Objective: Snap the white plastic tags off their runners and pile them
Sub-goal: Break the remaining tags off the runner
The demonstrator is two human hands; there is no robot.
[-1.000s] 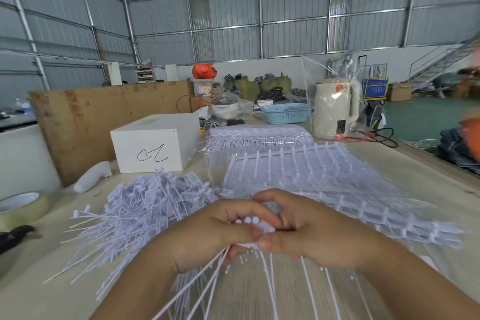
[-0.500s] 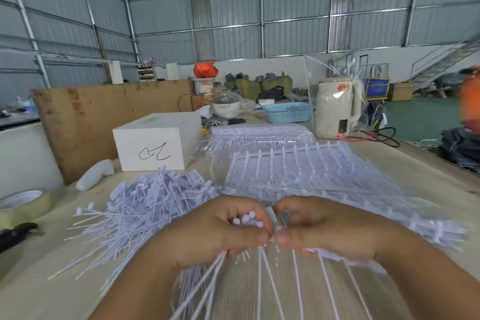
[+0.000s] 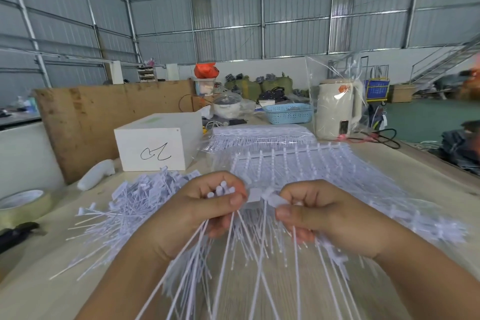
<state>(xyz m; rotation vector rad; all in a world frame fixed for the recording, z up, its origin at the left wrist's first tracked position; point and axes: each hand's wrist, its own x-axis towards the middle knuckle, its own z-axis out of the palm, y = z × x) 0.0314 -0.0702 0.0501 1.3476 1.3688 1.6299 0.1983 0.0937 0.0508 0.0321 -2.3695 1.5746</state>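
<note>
My left hand (image 3: 205, 210) grips a bunch of loose white tags (image 3: 220, 191), their heads poking up above the fingers and their thin tails hanging down toward me. My right hand (image 3: 317, 213) pinches a white runner strip (image 3: 270, 196) with tags still on it, just right of the left hand. Between the two hands one flat tag head (image 3: 253, 195) shows. A pile of snapped-off tags (image 3: 135, 205) lies on the table to the left. Sheets of tags on runners (image 3: 324, 171) spread out behind and to the right of my hands.
A white box (image 3: 155, 145) with a scrawl stands behind the pile, a tape roll (image 3: 23, 205) at the left edge. A wrapped stack of tag sheets (image 3: 262, 135), a blue basket (image 3: 288, 113) and a bagged white kettle (image 3: 335, 109) sit farther back. Plywood board (image 3: 104, 117) leans at the left.
My hands have drawn apart sideways and risen a little; the left hand's bunch of tags now stands clear of the runner strip held by the right.
</note>
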